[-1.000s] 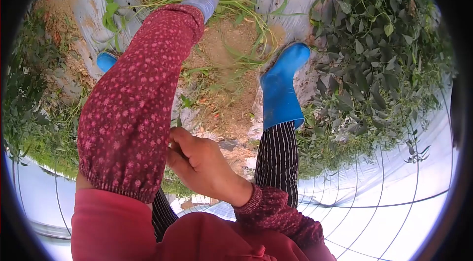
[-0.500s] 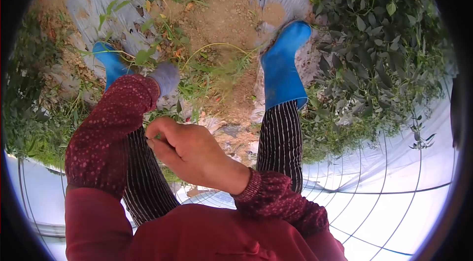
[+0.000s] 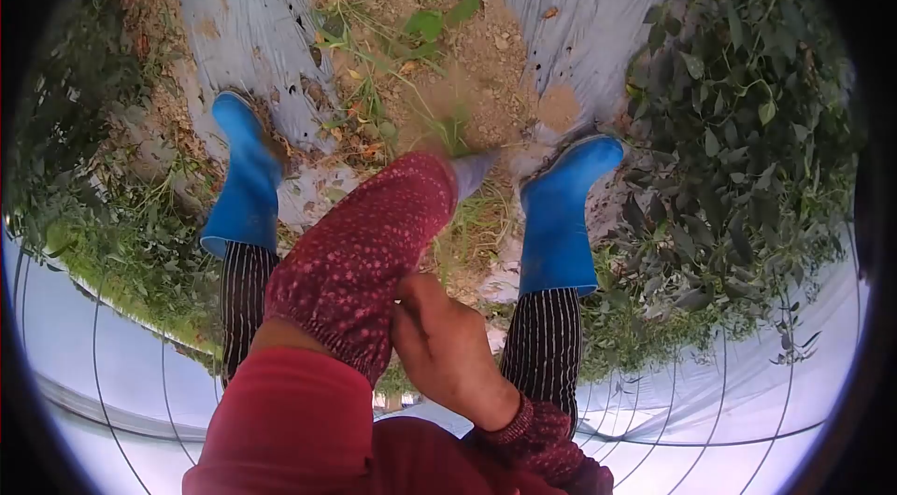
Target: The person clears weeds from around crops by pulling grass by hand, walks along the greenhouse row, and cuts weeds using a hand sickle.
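Observation:
My left hand (image 3: pixel 474 172), in a pale grey-lavender glove, reaches forward over grass (image 3: pixel 476 229) between the boots. Its fingers are mostly hidden behind the dotted maroon sleeve cover (image 3: pixel 360 257), so their grip does not show. A leafy green stem (image 3: pixel 425 25) lies ahead of it, its lower part blurred. My bare right hand (image 3: pixel 453 355) is closed, thumb and fingers curled together, right beside the sleeve cover on my left forearm. Whatever sits between those fingers is hidden.
Two blue boots (image 3: pixel 245 168) (image 3: pixel 563 215) stand apart on the ground. Grey plastic sheeting (image 3: pixel 252 28) covers strips on both sides of bare soil (image 3: pixel 486 75). Dense leafy plants (image 3: pixel 729 140) grow at right, others at left. A translucent, ribbed covering (image 3: pixel 710 402) curves along the bottom.
My left arm has swung right, bringing the gloved hand between the boots. My right hand has shifted right and down, beside the left sleeve cover. The leafy stem has moved right and forward.

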`<state>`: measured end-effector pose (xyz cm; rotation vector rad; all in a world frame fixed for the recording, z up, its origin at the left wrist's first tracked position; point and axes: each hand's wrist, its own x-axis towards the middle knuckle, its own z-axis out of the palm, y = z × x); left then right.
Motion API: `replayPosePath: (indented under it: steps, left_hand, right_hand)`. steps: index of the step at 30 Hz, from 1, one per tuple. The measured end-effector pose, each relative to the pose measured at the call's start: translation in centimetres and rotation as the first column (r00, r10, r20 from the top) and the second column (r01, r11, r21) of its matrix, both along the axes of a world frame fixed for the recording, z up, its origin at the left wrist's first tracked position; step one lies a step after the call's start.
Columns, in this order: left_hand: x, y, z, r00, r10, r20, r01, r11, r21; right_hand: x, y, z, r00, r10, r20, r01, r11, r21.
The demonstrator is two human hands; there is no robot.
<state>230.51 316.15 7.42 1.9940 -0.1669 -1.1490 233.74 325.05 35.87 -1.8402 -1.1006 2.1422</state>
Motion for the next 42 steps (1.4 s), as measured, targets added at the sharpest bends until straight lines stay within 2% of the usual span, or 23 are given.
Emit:
replayPosePath:
  steps: [3,4,6,8,12,14,17,18,20,22,24,28,31,32,35,37,39,42]
  left_hand:
    - [-4.4,1.6,-0.2,0.988,0.039,-0.148,-0.046,0.998,-0.044]
    - [-6.3,2.7,0.6,0.972,0.114,-0.204,-0.117,0.993,-0.003]
    - [-10.4,6.7,4.3,0.871,0.387,-0.303,-0.339,0.919,0.200]
    - [-15.3,9.2,4.4,0.786,0.485,-0.382,-0.391,0.870,0.301]
    - [-18.5,15.4,5.4,0.716,0.666,-0.210,-0.442,0.665,0.602]
    - [-16.9,20.0,3.3,0.849,0.528,-0.005,-0.406,0.659,0.633]
    - [-15.6,23.0,1.3,0.823,0.567,0.043,-0.436,0.580,0.688]
    - [-15.3,23.0,1.7,0.801,0.598,0.014,-0.432,0.562,0.705]
    - [-14.7,23.1,4.1,0.703,0.621,-0.345,-0.331,0.716,0.614]
    - [-17.2,19.8,2.9,0.747,0.520,-0.414,-0.233,0.788,0.570]
    - [-21.4,14.5,0.4,0.675,0.677,-0.292,-0.405,0.671,0.621]
    - [-20.9,14.4,5.5,0.611,0.767,-0.194,-0.505,0.567,0.650]
    - [-19.1,15.7,8.4,0.470,0.876,-0.108,-0.633,0.419,0.651]
    - [-18.8,16.0,9.1,0.398,0.915,-0.066,-0.662,0.336,0.670]
    - [-18.5,18.6,11.9,0.198,0.980,0.004,-0.702,0.139,0.698]
    - [-22.3,16.9,10.0,0.316,0.948,0.044,-0.672,0.191,0.716]
    - [-23.6,19.4,15.9,0.096,0.991,0.092,-0.694,0.000,0.720]
    - [-29.9,20.0,20.5,-0.124,0.975,0.185,-0.692,-0.219,0.688]
  right_hand:
    - [-0.6,0.0,0.6,0.992,-0.041,-0.122,0.037,0.999,-0.032]
    - [-0.7,-0.2,0.7,0.991,0.004,-0.131,-0.009,0.999,-0.039]
    - [-0.9,0.0,0.7,0.987,-0.054,-0.153,0.045,0.997,-0.068]
    - [-1.2,0.3,0.9,0.986,-0.061,-0.155,0.046,0.994,-0.103]
    - [-2.1,0.6,1.2,0.982,-0.076,-0.172,0.050,0.987,-0.153]
    - [-2.8,0.4,0.9,0.983,-0.063,-0.174,0.036,0.987,-0.156]
    - [-3.2,0.4,0.5,0.981,-0.065,-0.186,0.043,0.992,-0.117]
    - [-3.2,0.5,0.4,0.979,-0.067,-0.194,0.036,0.987,-0.156]
    - [-3.6,0.3,0.4,0.981,-0.074,-0.181,0.040,0.982,-0.186]
    - [-4.0,0.1,0.3,0.981,-0.070,-0.183,0.035,0.982,-0.188]
    - [-4.0,0.7,0.1,0.980,-0.046,-0.193,0.016,0.988,-0.151]
    - [-4.5,0.8,-0.2,0.984,-0.014,-0.178,-0.014,0.988,-0.155]
    - [-4.6,0.8,-0.6,0.987,0.025,-0.159,-0.040,0.995,-0.092]
    - [-4.8,1.3,-0.4,0.987,0.051,-0.151,-0.064,0.994,-0.083]
    - [-4.2,0.0,-0.4,0.992,0.044,-0.121,-0.059,0.990,-0.127]
    - [-3.8,-2.2,-1.2,0.993,0.113,-0.043,-0.118,0.983,-0.139]
    - [-2.7,-4.4,-1.3,0.996,0.088,0.007,-0.086,0.989,-0.122]
    - [-1.3,-4.4,0.8,0.984,0.120,0.134,-0.108,0.990,-0.090]
